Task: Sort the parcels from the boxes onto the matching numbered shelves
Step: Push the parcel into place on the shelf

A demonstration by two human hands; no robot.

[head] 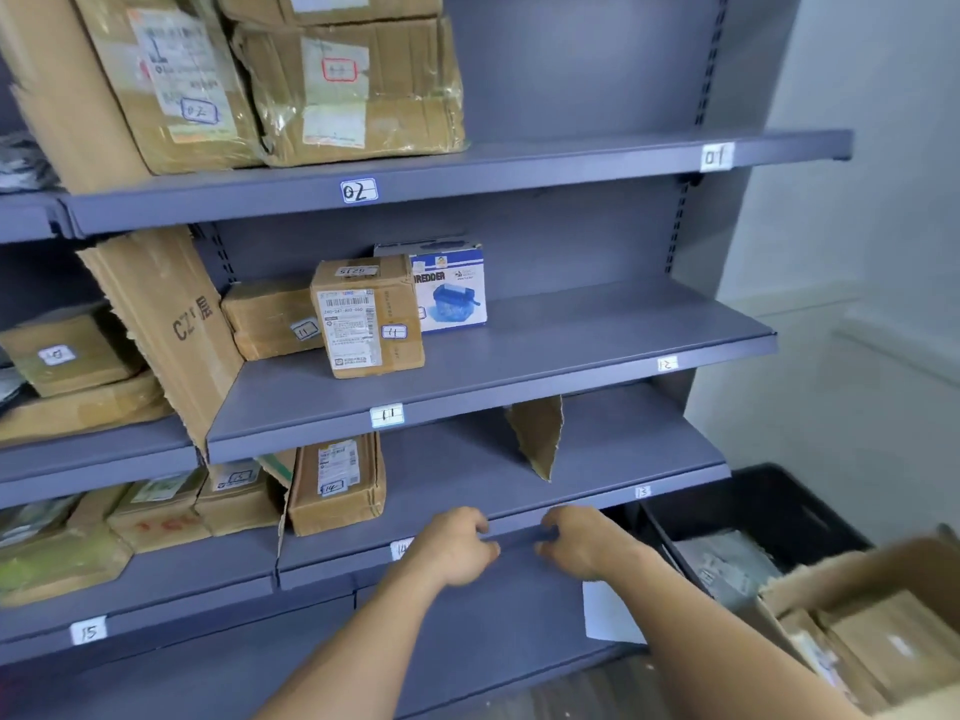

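In the head view I see my left hand [457, 550] and my right hand [584, 543] side by side, near the front edge of the shelf marked 14 [467, 475]. The fingers of both hands are loosely curled and hold nothing. I cannot tell if they touch the edge. A brown parcel marked 14 [337, 480] stands on that shelf, to the left. One shelf up, on the shelf marked 11 [571, 345], a parcel marked 11 [369, 317] stands just in front of a blue box [454, 291]. Low on the right is an open cardboard box [852, 569] with more parcels [883, 636] inside. A black crate [779, 485] sits behind it.
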